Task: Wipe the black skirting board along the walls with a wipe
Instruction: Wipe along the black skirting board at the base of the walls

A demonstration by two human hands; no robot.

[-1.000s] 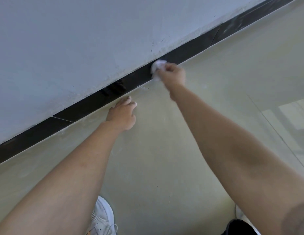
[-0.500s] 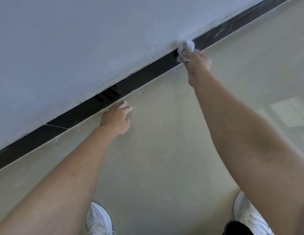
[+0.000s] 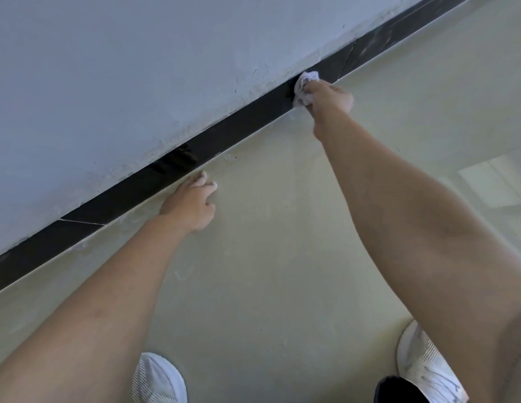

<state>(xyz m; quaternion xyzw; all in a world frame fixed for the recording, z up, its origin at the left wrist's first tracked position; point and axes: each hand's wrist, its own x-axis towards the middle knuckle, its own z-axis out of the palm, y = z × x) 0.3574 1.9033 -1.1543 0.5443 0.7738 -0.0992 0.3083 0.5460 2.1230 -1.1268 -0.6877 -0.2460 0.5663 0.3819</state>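
- Nearest you, your left shoe (image 3: pixel 158 379) and right shoe (image 3: pixel 425 365), both white, stand on the pale floor (image 3: pixel 268 286) with toes toward the wall.
- Further out, your left hand (image 3: pixel 192 202) rests on the floor just beside the foot of the board. Its fingers are loosely extended, the tips are down, and it holds nothing. It looks like a brace for your lean.
- The black skirting board (image 3: pixel 238 126) runs where floor meets wall. Its long axis is a diagonal from lower left of your view to upper right.
- Further along that line, your right hand (image 3: pixel 329 97) has its fingers curled round the crumpled white wipe (image 3: pixel 304 88). It presses the wipe flat against the face of the board, and the wipe covers the board's height there.
- A joint (image 3: pixel 345 64) in the board lies just past the wipe, up and to the right. The stretch beyond it looks streaked, so that is probably where your stroke should go.
- Your right hand is much nearer that end, and your left is well back along the board. Slide along the diagonal and keep the pressure toward the wall.
- Farthest, the grey wall (image 3: pixel 137 68) has a rough, chipped lower edge above the board, which may snag the wipe if you ride high.
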